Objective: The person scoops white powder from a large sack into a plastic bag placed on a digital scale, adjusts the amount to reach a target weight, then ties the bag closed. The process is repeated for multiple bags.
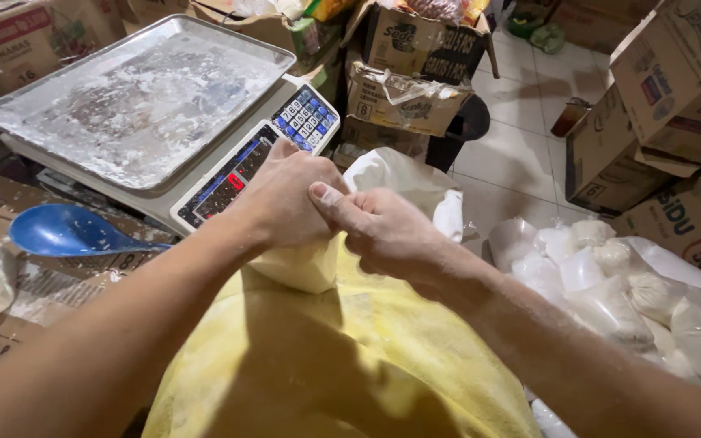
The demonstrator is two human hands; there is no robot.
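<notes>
The hands (pixel 330 215) hide the small bag's (pixel 306 268) neck; its contents stay unclear.

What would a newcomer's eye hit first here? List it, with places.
At centre, the left hand and right hand grip a small filled bag above a big yellow sack. Behind them at upper left sits a scale with a powder-dusted tray; a blue scoop lies left, and filled clear bags pile right.
</notes>
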